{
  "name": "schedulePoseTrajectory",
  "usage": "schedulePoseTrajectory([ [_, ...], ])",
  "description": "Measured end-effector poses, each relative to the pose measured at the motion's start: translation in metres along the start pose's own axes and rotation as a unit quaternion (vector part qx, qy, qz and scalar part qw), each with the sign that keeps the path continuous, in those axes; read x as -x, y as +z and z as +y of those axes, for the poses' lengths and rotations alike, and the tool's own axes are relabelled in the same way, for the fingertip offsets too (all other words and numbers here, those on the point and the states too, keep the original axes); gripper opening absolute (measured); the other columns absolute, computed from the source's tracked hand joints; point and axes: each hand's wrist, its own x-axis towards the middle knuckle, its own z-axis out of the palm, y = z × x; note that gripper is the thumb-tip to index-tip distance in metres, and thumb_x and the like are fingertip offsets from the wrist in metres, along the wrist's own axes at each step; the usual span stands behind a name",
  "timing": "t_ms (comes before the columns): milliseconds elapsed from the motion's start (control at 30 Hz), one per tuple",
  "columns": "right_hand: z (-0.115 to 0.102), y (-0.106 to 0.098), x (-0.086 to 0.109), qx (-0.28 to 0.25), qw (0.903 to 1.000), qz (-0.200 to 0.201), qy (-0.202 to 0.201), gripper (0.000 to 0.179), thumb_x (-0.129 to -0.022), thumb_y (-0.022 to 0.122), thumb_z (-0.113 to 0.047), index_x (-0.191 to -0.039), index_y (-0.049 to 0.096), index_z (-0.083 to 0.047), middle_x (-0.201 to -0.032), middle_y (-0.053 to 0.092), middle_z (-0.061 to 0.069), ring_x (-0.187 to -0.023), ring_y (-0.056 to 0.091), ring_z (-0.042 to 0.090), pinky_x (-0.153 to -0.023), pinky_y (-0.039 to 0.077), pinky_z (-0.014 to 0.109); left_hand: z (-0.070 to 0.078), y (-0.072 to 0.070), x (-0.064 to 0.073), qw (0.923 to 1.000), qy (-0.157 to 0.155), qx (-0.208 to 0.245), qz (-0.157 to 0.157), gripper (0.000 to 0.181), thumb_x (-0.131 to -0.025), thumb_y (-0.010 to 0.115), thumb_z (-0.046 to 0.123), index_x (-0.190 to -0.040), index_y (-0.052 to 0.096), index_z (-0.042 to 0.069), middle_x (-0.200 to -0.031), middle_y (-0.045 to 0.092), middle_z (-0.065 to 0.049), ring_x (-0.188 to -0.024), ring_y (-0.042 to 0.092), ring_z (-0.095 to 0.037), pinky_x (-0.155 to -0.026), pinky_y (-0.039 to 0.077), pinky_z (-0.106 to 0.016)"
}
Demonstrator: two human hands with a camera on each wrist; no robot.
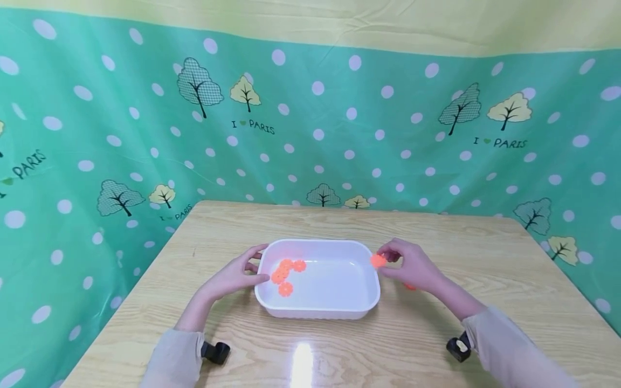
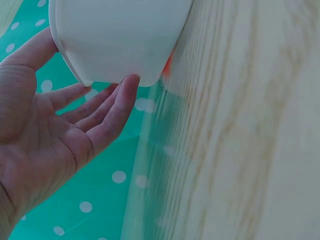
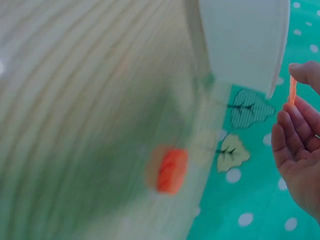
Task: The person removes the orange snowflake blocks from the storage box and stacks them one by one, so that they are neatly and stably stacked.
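Orange flower-shaped pieces [image 1: 285,289] sit in and around a white tray [image 1: 317,313] on a pale wood desk [image 1: 233,226], where a person in light sleeves works with both hands. At left, the left hand [image 1: 237,277] grips the tray's end, thumb over the rim and fingers against the outer wall. Just inside that end, several pieces lie clustered, some overlapping, with the right part of the tray floor bare. At right, the right hand [image 1: 416,268] pinches a single orange piece [image 1: 377,261] between thumb and fingertips, just beside the right rim. Farther right, a loose orange piece [image 3: 172,171] rests on the desk, partly hidden by that hand in the head view.
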Motion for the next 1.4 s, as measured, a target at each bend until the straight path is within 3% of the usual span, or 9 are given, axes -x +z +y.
schedulePoseTrajectory([
  [233,0.021,-0.004,0.012,0.017,0.9998,0.012,0.003,0.027,-0.072,0.075,-0.018,-0.096,0.066,-0.011,-0.082,0.057,-0.005,-0.077,0.054,0.015,-0.068,0.048,0.032,0.017,-0.002,0.009,1.0,-0.001,-0.003,-0.004,0.074,-0.081,0.068,0.024,-0.141,0.028,0.009,-0.127,0.045,-0.015,-0.101,0.053,-0.025,-0.075,0.048,-0.029],
  [533,0.042,-0.008,0.024,0.027,0.9996,0.008,0.01,0.03,-0.07,0.077,-0.018,-0.097,0.066,-0.009,-0.084,0.059,-0.005,-0.077,0.055,0.011,-0.068,0.048,0.024,0.013,-0.002,0.007,1.0,-0.003,-0.001,-0.003,0.075,-0.081,0.068,0.025,-0.142,0.027,0.01,-0.128,0.045,-0.014,-0.101,0.053,-0.025,-0.076,0.047,-0.029],
  [1000,0.066,-0.011,0.04,0.046,0.998,-0.008,0.044,0.033,-0.07,0.076,-0.02,-0.1,0.065,-0.009,-0.086,0.059,-0.005,-0.079,0.054,0.011,-0.067,0.047,0.023,0.015,-0.002,0.007,1.0,-0.002,-0.006,-0.003,0.074,-0.082,0.067,0.024,-0.142,0.027,0.009,-0.128,0.045,-0.014,-0.102,0.053,-0.025,-0.076,0.047,-0.029],
  [1100,0.07,-0.011,0.042,0.05,0.9979,-0.008,0.04,0.032,-0.07,0.077,-0.021,-0.098,0.065,-0.009,-0.085,0.059,-0.004,-0.078,0.054,0.011,-0.066,0.047,0.023,0.011,-0.002,0.006,1.0,-0.001,-0.004,-0.001,0.074,-0.081,0.068,0.023,-0.142,0.027,0.009,-0.127,0.045,-0.014,-0.101,0.053,-0.025,-0.075,0.047,-0.029],
  [1300,0.075,-0.01,0.045,0.059,0.9968,-0.019,0.052,0.032,-0.072,0.076,-0.024,-0.099,0.066,-0.011,-0.087,0.061,-0.004,-0.079,0.054,0.011,-0.067,0.046,0.023,-0.015,0.001,-0.005,1.0,0.001,-0.004,0.004,0.076,-0.08,0.069,0.028,-0.142,0.027,0.016,-0.128,0.046,-0.011,-0.101,0.053,-0.023,-0.075,0.048,-0.029],
  [1400,0.077,-0.009,0.045,0.059,0.9962,-0.027,0.058,0.032,-0.073,0.075,-0.024,-0.101,0.066,-0.011,-0.089,0.061,-0.004,-0.08,0.054,0.011,-0.067,0.045,0.023,-0.019,0.0,-0.008,1.0,0.002,-0.003,0.002,0.077,-0.078,0.07,0.032,-0.142,0.028,0.019,-0.128,0.046,-0.009,-0.102,0.053,-0.022,-0.075,0.048,-0.029],
])
